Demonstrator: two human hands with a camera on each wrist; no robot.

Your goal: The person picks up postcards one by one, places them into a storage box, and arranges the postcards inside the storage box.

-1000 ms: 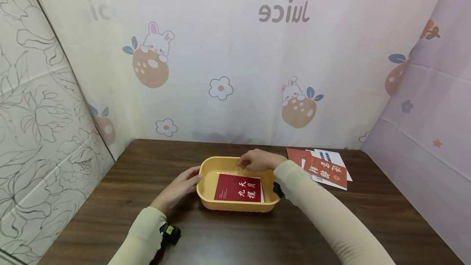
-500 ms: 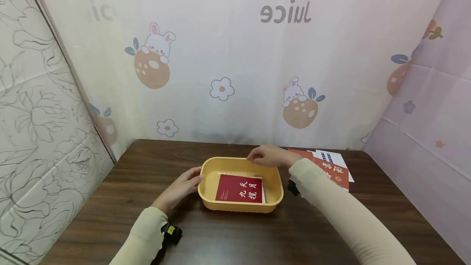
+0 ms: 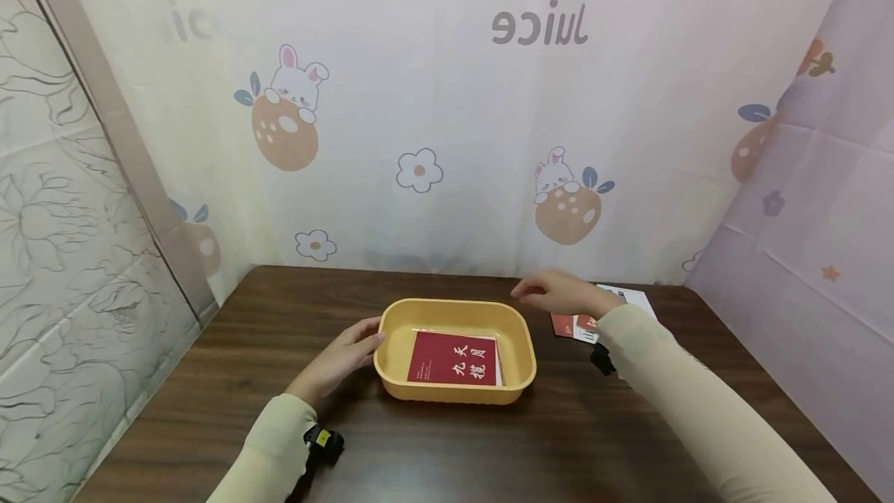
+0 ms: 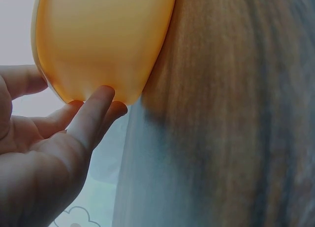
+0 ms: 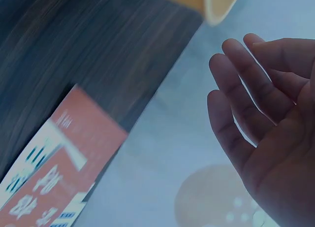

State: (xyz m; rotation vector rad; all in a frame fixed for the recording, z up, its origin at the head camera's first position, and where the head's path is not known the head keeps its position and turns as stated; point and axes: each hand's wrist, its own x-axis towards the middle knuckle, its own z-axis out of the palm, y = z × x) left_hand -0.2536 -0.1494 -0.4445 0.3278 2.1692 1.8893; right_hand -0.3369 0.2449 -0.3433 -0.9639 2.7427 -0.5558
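A yellow plastic tray [image 3: 454,393] stands on the table, with a red card [image 3: 447,359] bearing white characters lying flat in it. A white edge shows beneath the card's right side. My left hand [image 3: 347,355] touches the tray's left end, its fairly straight fingertips [image 4: 103,94] against the outer wall. Beyond the tray's back right corner hovers my right hand [image 3: 559,293], holding nothing, its fingers loosely bent and slightly apart. Just past it lie several red and white cards [image 5: 91,116], partly covered by the hand and sleeve in the head view.
The dark wooden table [image 3: 447,456] reaches back to a printed curtain [image 3: 447,99]. Curtains also hang along the left and right sides. Each forearm carries a small black camera, such as the left one [image 3: 324,445].
My right hand has risen out of the tray and moved right, past the rim toward the loose cards. The left hand has stayed at the tray's end; the red card still lies inside.
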